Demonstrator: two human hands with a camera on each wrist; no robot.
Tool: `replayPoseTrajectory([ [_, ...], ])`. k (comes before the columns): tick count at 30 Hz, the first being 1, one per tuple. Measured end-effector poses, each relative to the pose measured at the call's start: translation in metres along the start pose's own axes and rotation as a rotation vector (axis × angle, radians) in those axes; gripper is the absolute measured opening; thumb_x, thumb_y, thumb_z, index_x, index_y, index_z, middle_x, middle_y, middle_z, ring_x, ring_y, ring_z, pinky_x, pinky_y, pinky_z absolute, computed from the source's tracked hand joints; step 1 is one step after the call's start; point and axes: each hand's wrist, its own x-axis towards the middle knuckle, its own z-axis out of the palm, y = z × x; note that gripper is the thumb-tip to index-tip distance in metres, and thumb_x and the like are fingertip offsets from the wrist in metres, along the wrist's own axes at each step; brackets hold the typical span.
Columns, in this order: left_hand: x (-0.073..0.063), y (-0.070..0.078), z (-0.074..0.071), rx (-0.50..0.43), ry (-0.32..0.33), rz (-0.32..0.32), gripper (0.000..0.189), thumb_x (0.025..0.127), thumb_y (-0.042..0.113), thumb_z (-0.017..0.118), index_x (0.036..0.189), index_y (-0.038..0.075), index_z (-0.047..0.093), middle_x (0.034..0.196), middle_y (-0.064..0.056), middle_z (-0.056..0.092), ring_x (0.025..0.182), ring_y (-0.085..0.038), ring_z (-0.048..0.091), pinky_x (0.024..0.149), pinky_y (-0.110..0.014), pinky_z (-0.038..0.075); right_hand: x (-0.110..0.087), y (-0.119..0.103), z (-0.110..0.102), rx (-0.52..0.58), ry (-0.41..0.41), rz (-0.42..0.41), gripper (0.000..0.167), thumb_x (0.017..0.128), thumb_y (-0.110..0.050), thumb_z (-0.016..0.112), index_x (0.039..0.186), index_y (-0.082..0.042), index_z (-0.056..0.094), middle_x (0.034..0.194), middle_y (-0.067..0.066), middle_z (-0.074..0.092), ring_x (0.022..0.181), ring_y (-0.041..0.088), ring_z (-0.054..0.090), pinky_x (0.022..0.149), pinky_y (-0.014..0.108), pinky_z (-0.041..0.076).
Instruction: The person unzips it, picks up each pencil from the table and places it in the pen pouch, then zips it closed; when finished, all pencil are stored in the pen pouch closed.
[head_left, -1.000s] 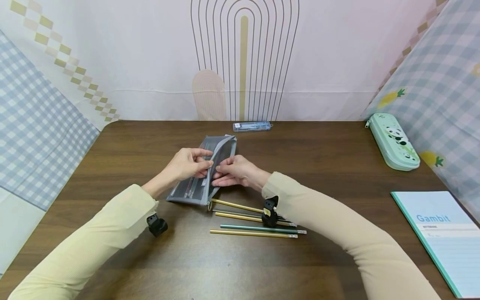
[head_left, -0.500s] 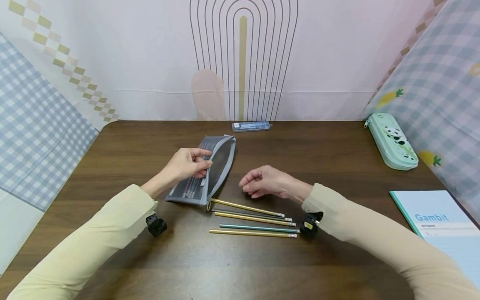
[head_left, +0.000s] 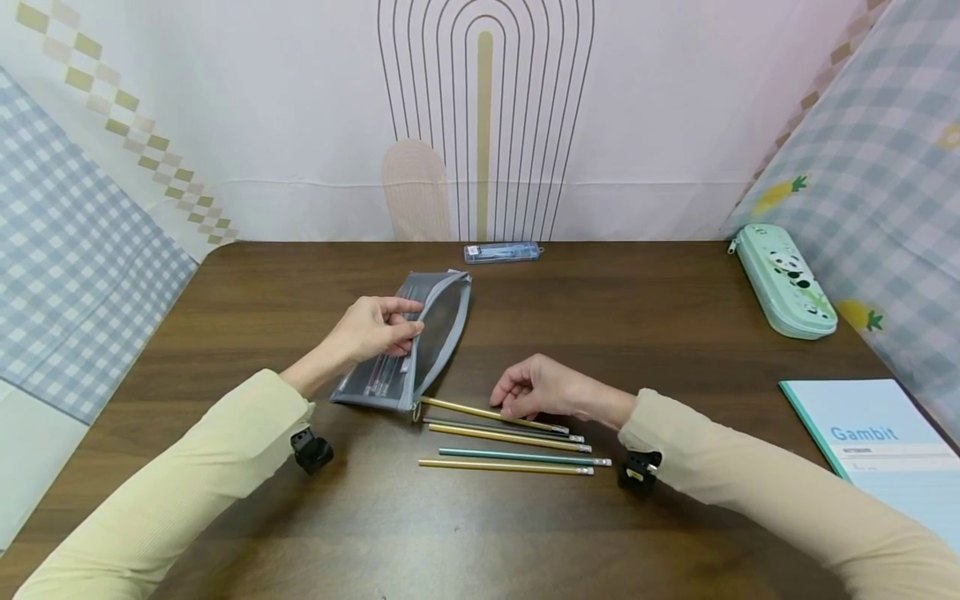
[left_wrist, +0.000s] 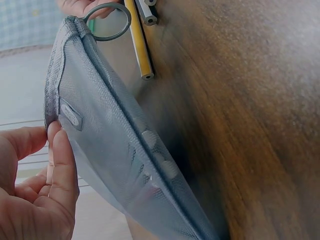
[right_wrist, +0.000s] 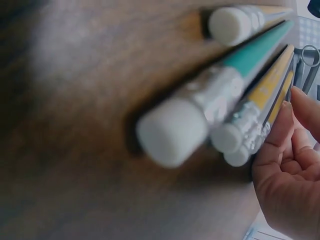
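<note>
My left hand (head_left: 375, 323) pinches the zippered edge of a grey mesh pencil case (head_left: 450, 329), holding its mouth apart. Slim pens or sticks show through the mesh (left_wrist: 107, 145). To the right, my right hand (head_left: 546, 388) has its thumb and fingertips on the uppermost gold pencil (head_left: 459, 407), pinching it near the middle. Below lie a dark pencil, another gold pencil (head_left: 502, 437), a green pencil (head_left: 517, 457) and a front gold pencil (head_left: 502, 467). Their white erasers (right_wrist: 172, 132) point right and loom large in the right wrist view.
A small blue clear case (head_left: 501, 252) lies at the table's back edge. A mint panda pencil case (head_left: 786, 283) is at the back right, and a notebook (head_left: 862, 417) lies along the right edge. Patterned cloth (head_left: 300, 125) hangs behind the table.
My right hand has come out of the mesh pencil case, moved right and then down to the uppermost gold pencil. The left hand keeps its hold on the case.
</note>
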Motion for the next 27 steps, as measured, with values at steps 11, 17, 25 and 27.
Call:
replayPoseTrajectory([
  [11,-0.002,0.001,0.001,0.008,0.013,-0.014,0.04,0.09,0.008,0.061,0.128,-0.002,0.054,0.072,-0.002,0.063,0.061,-0.007,0.06,0.062,-0.025,0.058,0.002,0.0,0.001,-0.193,0.018,-0.074,0.007,0.081,0.004,0.067,0.087,0.0,0.068,0.072,0.0,0.061,0.062,0.008,0.049,0.057,0.018,0.046],
  [17,-0.003,0.003,0.0,0.008,0.014,-0.02,0.04,0.09,0.008,0.061,0.128,-0.003,0.054,0.072,-0.002,0.063,0.061,-0.007,0.06,0.064,-0.028,0.059,0.0,-0.003,-0.004,-0.338,0.044,-0.109,0.005,0.08,0.002,0.067,0.082,-0.003,0.067,0.067,-0.002,0.058,0.059,0.006,0.047,0.055,0.018,0.043],
  [25,-0.002,0.003,0.0,0.016,0.015,-0.018,0.04,0.09,0.008,0.061,0.128,-0.003,0.054,0.073,-0.004,0.063,0.061,-0.008,0.061,0.063,-0.026,0.058,-0.003,-0.004,-0.007,-0.511,0.049,-0.115,0.011,0.08,-0.001,0.066,0.073,-0.009,0.064,0.062,-0.006,0.053,0.056,0.004,0.044,0.055,0.017,0.041],
  [27,-0.002,0.003,0.0,0.016,0.012,-0.019,0.04,0.09,0.008,0.061,0.128,-0.003,0.054,0.074,-0.004,0.063,0.061,-0.008,0.061,0.063,-0.026,0.058,-0.005,-0.003,-0.009,-0.526,0.059,-0.105,0.011,0.08,-0.001,0.066,0.073,-0.01,0.064,0.063,-0.006,0.052,0.056,0.004,0.045,0.054,0.018,0.04],
])
